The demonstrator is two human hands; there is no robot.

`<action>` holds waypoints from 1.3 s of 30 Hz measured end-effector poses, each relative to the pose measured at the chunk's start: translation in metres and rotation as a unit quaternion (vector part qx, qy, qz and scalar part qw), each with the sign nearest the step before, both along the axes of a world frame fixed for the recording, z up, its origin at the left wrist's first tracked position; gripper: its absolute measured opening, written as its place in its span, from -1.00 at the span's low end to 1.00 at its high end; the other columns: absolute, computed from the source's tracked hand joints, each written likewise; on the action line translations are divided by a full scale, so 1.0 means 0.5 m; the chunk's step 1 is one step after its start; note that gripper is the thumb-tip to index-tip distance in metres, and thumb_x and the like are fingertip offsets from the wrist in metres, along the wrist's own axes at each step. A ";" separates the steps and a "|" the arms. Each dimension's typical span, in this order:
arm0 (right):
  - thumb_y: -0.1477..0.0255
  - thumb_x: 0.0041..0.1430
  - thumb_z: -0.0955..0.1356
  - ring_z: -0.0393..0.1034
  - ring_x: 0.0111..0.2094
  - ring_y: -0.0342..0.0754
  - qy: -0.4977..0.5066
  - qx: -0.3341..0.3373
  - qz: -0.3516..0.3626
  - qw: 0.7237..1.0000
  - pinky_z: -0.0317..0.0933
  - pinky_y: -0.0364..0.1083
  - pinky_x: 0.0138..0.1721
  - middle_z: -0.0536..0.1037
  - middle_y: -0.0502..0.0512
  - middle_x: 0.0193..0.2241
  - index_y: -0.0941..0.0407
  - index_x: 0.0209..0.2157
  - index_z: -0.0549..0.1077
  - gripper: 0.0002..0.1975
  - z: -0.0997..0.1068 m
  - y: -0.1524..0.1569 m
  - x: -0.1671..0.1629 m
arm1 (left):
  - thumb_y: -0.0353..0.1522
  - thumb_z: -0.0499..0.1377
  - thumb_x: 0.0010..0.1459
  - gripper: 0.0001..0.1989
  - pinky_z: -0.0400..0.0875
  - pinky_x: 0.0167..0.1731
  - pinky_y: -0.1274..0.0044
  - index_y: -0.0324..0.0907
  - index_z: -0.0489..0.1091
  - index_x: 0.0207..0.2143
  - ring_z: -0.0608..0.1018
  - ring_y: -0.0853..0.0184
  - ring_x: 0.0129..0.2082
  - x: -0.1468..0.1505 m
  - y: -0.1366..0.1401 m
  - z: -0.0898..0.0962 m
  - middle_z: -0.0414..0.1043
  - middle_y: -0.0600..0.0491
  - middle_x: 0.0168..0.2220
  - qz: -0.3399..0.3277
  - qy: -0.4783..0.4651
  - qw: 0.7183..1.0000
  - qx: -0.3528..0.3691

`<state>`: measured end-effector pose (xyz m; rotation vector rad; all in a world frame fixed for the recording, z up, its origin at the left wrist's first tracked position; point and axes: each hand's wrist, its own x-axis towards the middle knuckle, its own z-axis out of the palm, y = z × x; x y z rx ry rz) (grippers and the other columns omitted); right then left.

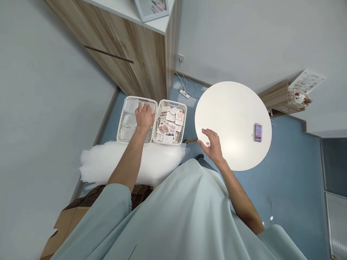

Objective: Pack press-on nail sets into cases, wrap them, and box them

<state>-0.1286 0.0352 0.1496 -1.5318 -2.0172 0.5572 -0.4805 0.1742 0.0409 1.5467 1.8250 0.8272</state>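
Seemingly little is done: clear plastic boxes (129, 121) fill one basket (118, 125), left hand (144, 118) among them, grip unclear; right hand (214, 145) gaping, empty.

Far left, a wood-grain cabinet (146, 47) with a white top bears a framed picture (152, 9); just right of it, a wall socket (180, 57) sits above white cables and a power strip (184, 94) on the blue floor (287, 155). Far right: small wooden cabinet (279, 97), printed sheet (307, 81) leaning at its end. Near left: bundled white sheeting (104, 162), brown cardboard box (67, 224) nearer still.
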 end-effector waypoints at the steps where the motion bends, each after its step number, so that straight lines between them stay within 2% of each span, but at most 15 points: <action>1: 0.17 0.43 0.38 0.33 0.33 0.24 0.000 0.002 -0.004 1.000 0.21 0.39 0.35 0.56 0.17 0.21 -0.08 0.24 0.43 -0.58 0.000 -0.003 0.002 | -0.20 0.25 0.24 -0.33 -0.29 0.44 0.00 -0.32 0.33 0.32 -0.09 -0.14 0.56 0.001 -0.006 -0.003 0.19 -0.37 0.45 0.000 0.001 1.000 -0.001; 6: 0.17 0.44 0.37 0.35 0.32 0.24 -0.004 0.005 -0.015 1.000 0.24 0.38 0.34 0.56 0.17 0.21 -0.07 0.24 0.44 -0.60 -0.005 -0.015 0.010 | -0.22 0.24 0.22 -0.36 -0.23 0.43 0.01 -0.36 0.36 0.29 0.07 -0.22 0.50 0.001 -0.025 -0.014 0.19 -0.42 0.44 0.003 0.031 0.999 -0.026; 10: 0.18 0.44 0.37 0.34 0.33 0.23 0.006 0.001 -0.015 1.000 0.23 0.38 0.35 0.56 0.17 0.21 -0.07 0.24 0.43 -0.59 -0.009 -0.020 0.010 | -0.28 0.28 0.17 -0.30 -0.08 0.40 0.00 -0.39 0.30 0.32 0.23 -0.26 0.41 0.004 -0.018 -0.012 0.24 -0.45 0.38 0.011 0.048 0.997 -0.058; 13: 0.19 0.43 0.38 0.34 0.33 0.24 0.017 0.003 -0.013 1.000 0.24 0.37 0.34 0.56 0.17 0.21 -0.07 0.24 0.44 -0.59 -0.009 -0.025 0.013 | -0.35 0.32 0.11 -0.26 -0.01 0.39 0.00 -0.34 0.30 0.33 0.29 -0.27 0.37 0.011 -0.019 0.001 0.24 -0.43 0.35 0.036 0.061 0.996 -0.055; 17: 0.19 0.43 0.38 0.34 0.33 0.24 0.036 -0.002 -0.014 0.999 0.23 0.38 0.34 0.57 0.16 0.20 -0.08 0.24 0.44 -0.59 -0.010 -0.030 0.027 | -0.37 0.37 0.08 -0.23 0.06 0.41 0.06 -0.18 0.30 0.35 0.31 -0.18 0.36 0.048 -0.044 0.037 0.21 -0.27 0.33 0.070 0.045 0.996 -0.016; 19: 0.18 0.43 0.38 0.34 0.33 0.24 0.047 -0.003 -0.015 0.999 0.22 0.38 0.35 0.57 0.16 0.20 -0.09 0.24 0.45 -0.59 -0.011 -0.030 0.036 | -0.36 0.40 0.06 -0.19 0.13 0.41 0.15 -0.12 0.29 0.37 0.33 -0.12 0.36 0.085 -0.064 0.061 0.20 -0.20 0.32 0.072 0.000 0.997 0.000; 23: 0.15 0.42 0.39 0.34 0.32 0.23 0.079 -0.008 -0.024 0.997 0.23 0.35 0.36 0.57 0.15 0.19 -0.10 0.24 0.46 -0.59 -0.005 -0.030 0.056 | -0.40 0.44 0.00 -0.14 0.20 0.40 0.26 -0.06 0.31 0.37 0.31 -0.05 0.40 0.190 -0.117 0.116 0.20 -0.15 0.35 0.056 -0.148 0.987 0.002; 28: 0.06 0.38 0.40 0.39 0.29 0.20 0.164 -0.079 -0.050 0.982 0.32 0.28 0.32 0.56 0.15 0.21 -0.10 0.22 0.48 -0.54 0.006 -0.031 0.103 | -0.41 0.50 -0.07 -0.12 0.23 0.38 0.23 0.02 0.36 0.32 0.34 -0.03 0.41 0.334 -0.196 0.185 0.31 -0.10 0.35 0.007 -0.349 0.934 -0.071; 33: -0.08 0.22 0.48 0.46 0.25 0.18 0.320 -0.184 -0.045 0.928 0.41 0.20 0.24 0.50 0.22 0.28 -0.06 0.30 0.40 -0.28 -0.015 -0.030 0.184 | -0.37 0.56 -0.11 -0.12 0.26 0.39 0.24 0.00 0.41 0.29 0.42 -0.01 0.36 0.458 -0.259 0.229 0.38 -0.10 0.29 -0.077 -0.449 0.879 -0.138; 36: -0.12 0.09 0.54 0.46 0.26 0.19 0.379 -0.221 -0.053 0.897 0.42 0.18 0.25 0.49 0.24 0.29 -0.06 0.33 0.36 -0.13 -0.026 -0.039 0.243 | -0.40 0.59 -0.16 -0.09 0.25 0.41 0.18 0.01 0.43 0.28 0.42 -0.05 0.36 0.530 -0.279 0.242 0.40 -0.10 0.28 -0.094 -0.467 0.863 -0.171; 39: -0.08 0.07 0.57 0.47 0.25 0.17 0.412 -0.245 -0.052 0.876 0.41 0.17 0.27 0.48 0.23 0.29 -0.07 0.35 0.34 -0.10 -0.028 -0.054 0.307 | -0.42 0.59 -0.18 -0.09 0.22 0.42 0.13 0.03 0.45 0.27 0.40 -0.07 0.37 0.600 -0.289 0.248 0.43 -0.09 0.26 -0.114 -0.468 0.856 -0.188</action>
